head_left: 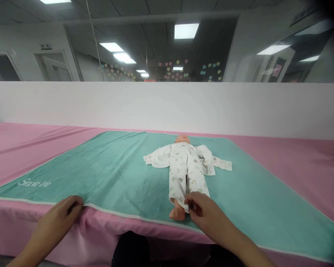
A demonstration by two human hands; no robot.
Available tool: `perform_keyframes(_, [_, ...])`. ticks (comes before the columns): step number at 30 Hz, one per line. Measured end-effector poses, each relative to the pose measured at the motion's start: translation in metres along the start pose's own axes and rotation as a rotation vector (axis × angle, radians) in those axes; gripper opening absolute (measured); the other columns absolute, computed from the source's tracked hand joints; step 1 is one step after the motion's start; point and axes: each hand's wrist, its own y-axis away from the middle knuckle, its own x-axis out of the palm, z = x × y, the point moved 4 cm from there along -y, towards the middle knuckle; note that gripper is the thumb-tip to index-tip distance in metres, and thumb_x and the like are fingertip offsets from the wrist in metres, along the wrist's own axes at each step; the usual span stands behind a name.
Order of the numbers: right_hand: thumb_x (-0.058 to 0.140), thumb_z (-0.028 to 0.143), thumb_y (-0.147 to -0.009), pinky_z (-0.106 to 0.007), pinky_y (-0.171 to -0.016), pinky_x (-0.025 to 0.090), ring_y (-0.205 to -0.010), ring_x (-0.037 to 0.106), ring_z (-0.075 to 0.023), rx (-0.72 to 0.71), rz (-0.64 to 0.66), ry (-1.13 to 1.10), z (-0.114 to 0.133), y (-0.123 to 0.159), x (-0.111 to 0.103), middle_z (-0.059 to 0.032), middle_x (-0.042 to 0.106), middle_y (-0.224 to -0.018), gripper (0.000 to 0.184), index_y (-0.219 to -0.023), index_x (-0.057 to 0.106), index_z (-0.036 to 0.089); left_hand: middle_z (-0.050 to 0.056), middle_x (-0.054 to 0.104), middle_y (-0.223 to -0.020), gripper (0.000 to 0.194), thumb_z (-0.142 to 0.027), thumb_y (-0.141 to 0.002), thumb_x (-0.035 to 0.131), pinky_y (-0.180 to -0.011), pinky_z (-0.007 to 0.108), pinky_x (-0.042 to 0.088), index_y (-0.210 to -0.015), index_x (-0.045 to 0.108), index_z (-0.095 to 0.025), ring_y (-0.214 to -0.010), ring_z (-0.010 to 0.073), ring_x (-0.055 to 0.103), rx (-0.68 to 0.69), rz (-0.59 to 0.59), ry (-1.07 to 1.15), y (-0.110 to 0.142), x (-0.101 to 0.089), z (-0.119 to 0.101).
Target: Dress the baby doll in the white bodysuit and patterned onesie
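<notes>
One doll (183,139) foot hidden, right hand (205,210) pinching trousers (178,181), left hand (60,212) at blanket (114,178), unclear

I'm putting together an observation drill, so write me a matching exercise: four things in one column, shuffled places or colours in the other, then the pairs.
Column one:
1. mat
2. left hand
3. sheet
4. right hand

Column two:
A. at a trouser cuff
B. pink
C. at the mat's near edge
D. teal green, white-edged

Pairs: 1-D, 2-C, 3-B, 4-A
</notes>
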Motion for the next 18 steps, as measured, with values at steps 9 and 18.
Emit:
perform_keyframes(9, [0.052, 0.02, -0.073, -0.025, -0.061, 0.039, -0.067, 0.043, -0.0126, 0.166, 0.12, -0.463, -0.002, 0.001, -0.008, 0.0029, 0.045, -0.069, 0.014, -0.086, 0.053, 0.024, -0.001, 0.06, -0.08, 0.013, -0.032, -0.086, 0.04, -0.061, 0.026, 0.046, -0.089, 0.052, -0.028, -0.071, 0.0154, 0.056, 0.313, 0.06, 0.491, 0.029, 0.03, -0.188])
perform_keyframes(18, [0.051, 0.012, -0.072, -0.025, -0.067, 0.043, -0.07, 0.046, -0.0111, 0.075, 0.138, -0.655, -0.015, 0.0, -0.008, 0.0032, 0.051, -0.073, 0.021, -0.09, 0.055, 0.022, 0.005, 0.056, -0.093, 0.016, -0.016, -0.076, 0.054, -0.073, 0.037, 0.044, -0.088, 0.051, -0.025, -0.089, 0.0214, 0.051, 0.527, 0.044, 0.486, 0.02, 0.061, -0.303])
